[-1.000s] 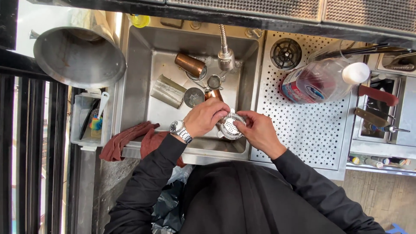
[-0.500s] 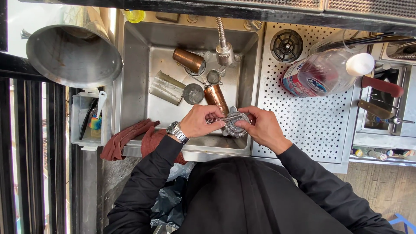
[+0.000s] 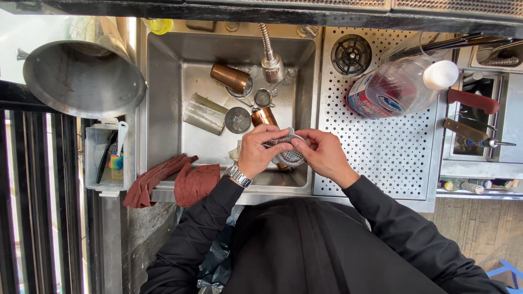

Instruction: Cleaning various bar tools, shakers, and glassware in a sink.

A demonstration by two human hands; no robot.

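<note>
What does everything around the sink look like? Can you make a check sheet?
Surface: steel sink with a holed drainboard beside it.
Job's things: round metal strainer held over the sink.
Clutter: copper cups, metal lid, red cloth, plastic bottle, big steel pot.
Hands: left hand and right hand both grip the strainer.
Cables: nothing seen.
Surroundings: tap, knives.

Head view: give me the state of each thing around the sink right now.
Strainer: held over the sink by both hands.
Left hand: gripping strainer.
Right hand: gripping strainer.
Copper cup: on its side in sink.
Red cloth: draped over sink edge.
Plastic bottle: lying down, capped.
</note>
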